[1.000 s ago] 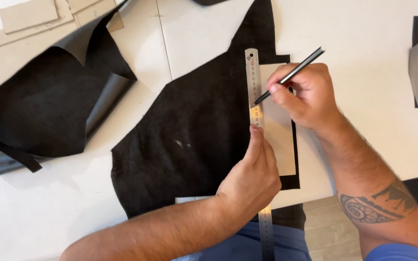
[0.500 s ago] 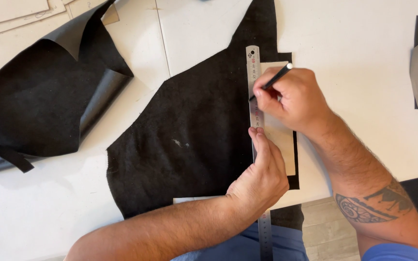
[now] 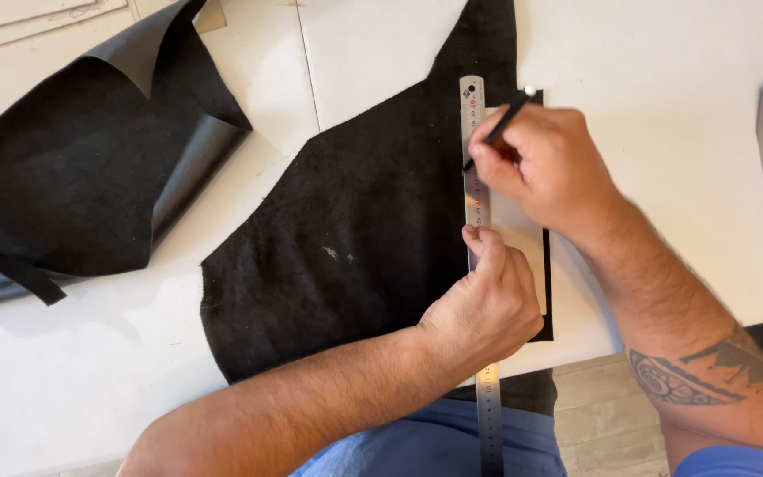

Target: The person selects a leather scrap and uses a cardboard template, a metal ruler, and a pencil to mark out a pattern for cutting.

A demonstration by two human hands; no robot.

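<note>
Nearest, the left hand (image 3: pixel 487 305) presses its fingertips down on a steel ruler (image 3: pixel 479 265), pinning it lengthwise, near to far, over a black hide (image 3: pixel 355 247) on the white worktop (image 3: pixel 664 71). Just beyond, the right hand (image 3: pixel 545 168) grips a black pen (image 3: pixel 498 126), tip at the ruler's right edge. A pale card (image 3: pixel 518 234) lies right of the ruler, partly under both hands. Far left sits a folded black hide (image 3: pixel 72 177).
</note>
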